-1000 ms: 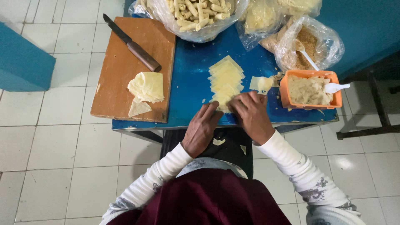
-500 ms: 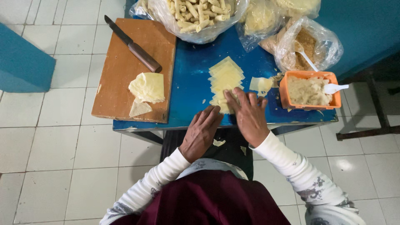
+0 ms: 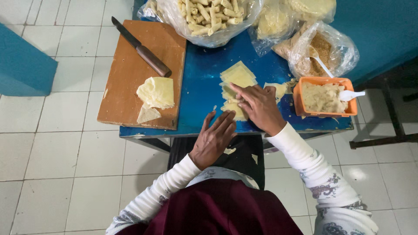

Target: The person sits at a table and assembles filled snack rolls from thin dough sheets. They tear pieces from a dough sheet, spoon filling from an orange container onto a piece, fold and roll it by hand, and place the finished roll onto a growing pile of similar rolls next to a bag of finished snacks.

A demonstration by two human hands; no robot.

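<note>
Underneath, blue table (image 3: pixel 200 87) on white tiled floor (image 3: pixel 52 156), hands (image 3: pixel 259 106) flat.

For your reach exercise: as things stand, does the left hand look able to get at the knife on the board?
Probably yes. The left hand rests at the table edge; the knife lies uncovered on the board, with only low wrappers between.
</note>
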